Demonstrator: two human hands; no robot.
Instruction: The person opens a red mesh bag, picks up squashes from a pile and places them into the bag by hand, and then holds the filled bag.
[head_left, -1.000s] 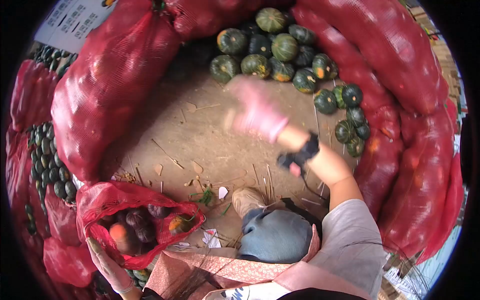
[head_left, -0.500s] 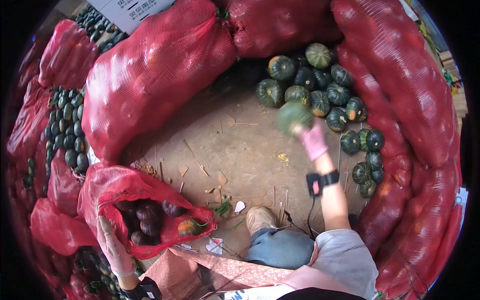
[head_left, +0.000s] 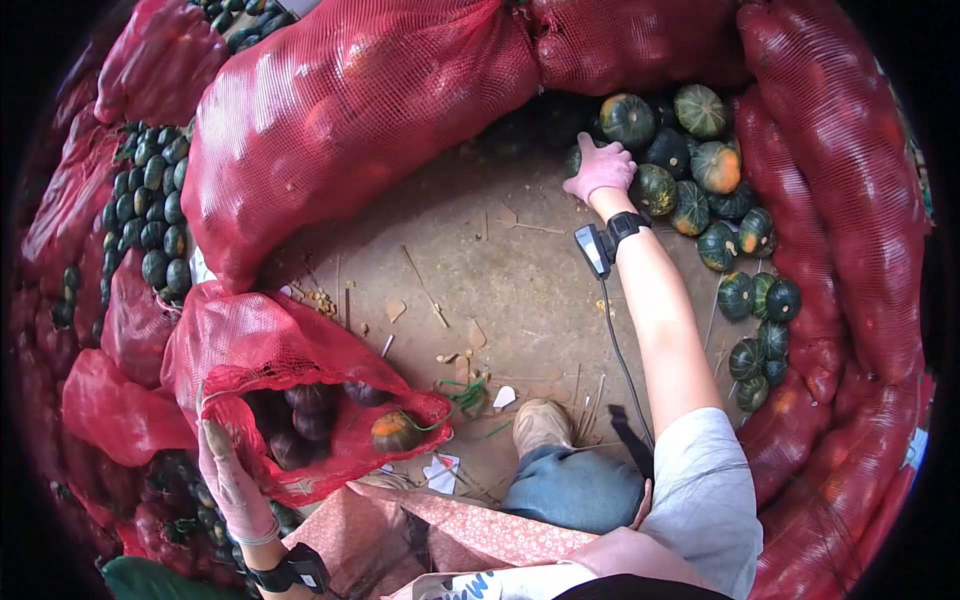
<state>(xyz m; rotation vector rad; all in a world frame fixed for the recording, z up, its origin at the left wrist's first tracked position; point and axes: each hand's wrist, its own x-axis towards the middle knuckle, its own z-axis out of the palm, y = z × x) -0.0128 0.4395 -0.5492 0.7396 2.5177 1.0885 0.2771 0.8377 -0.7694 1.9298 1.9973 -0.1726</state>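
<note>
My right hand (head_left: 604,168), in a pink glove, reaches to the left end of a pile of green pumpkins (head_left: 689,208). Its fingers are spread over a dark pumpkin (head_left: 573,160) that is mostly hidden under the hand. At the lower left my left hand (head_left: 236,487), also gloved, is at the rim of an open red mesh bag (head_left: 250,335); its fingers are extended along the mesh, and their grip is partly hidden. Several dark pumpkins lie inside the bag, with an orange-and-green pumpkin (head_left: 395,432) near its right end.
Large filled red mesh sacks (head_left: 350,110) ring the floor (head_left: 500,290) at the left, back and right. Small green pumpkins (head_left: 150,205) lie beyond the left sack. Dry stems, paper scraps and green string (head_left: 467,396) lie near my shoe (head_left: 541,427).
Half a second ago my right hand held a green pumpkin above the floor; now it is over another at the pile's left end. The camera view has shifted. My left hand stays at the bag.
</note>
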